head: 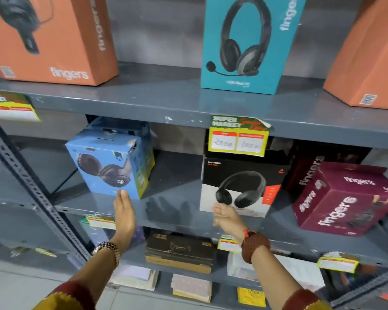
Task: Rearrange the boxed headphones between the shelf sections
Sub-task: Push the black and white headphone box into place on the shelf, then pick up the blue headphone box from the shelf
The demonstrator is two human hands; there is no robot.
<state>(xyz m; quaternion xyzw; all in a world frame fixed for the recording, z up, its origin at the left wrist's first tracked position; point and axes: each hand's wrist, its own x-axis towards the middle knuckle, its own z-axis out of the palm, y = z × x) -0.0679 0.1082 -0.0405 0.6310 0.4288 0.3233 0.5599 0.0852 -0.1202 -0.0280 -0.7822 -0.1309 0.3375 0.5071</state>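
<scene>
Grey steel shelving [188,104] fills the view, tiered, with a perforated upright [31,186] slanting down the left; price tags hang from the shelf edges, the clearest a yellow supermarket tag [239,136] on the upper tier's lip; the middle shelf [173,202] carries the boxes nearest the hands.

On the top tier stand the largest cartons: an orange fingers box [54,41] at left, a teal headset box [249,45] upright with its long axis vertical and its printed face toward the camera, and another orange box [367,59] leaning at right; on the middle shelf, from the right, a maroon fingers box [345,202] sits tipped with a corner forward, a black-and-white headphone box [242,186] stands upright and square to the aisle, and a blue headphone box [110,166] stands turned so one vertical edge points out toward the right, its picture face angled left; a bare stretch of shelf lies between the blue and the black-and-white box.

The step in hand looks like a reach for a pick-up, nothing yet lifted; the left hand [123,211] is flat and open, fingertips just touching the blue box's lower front edge, holding nothing; the right hand [225,217] is loosely curled and empty, at the lower left corner of the black-and-white box, contact unclear through blur.

Next, I judge, each hand needs to spread across a box's width and close on opposite side faces; the blue box, skewed as it is, probably wants squaring first.
</scene>
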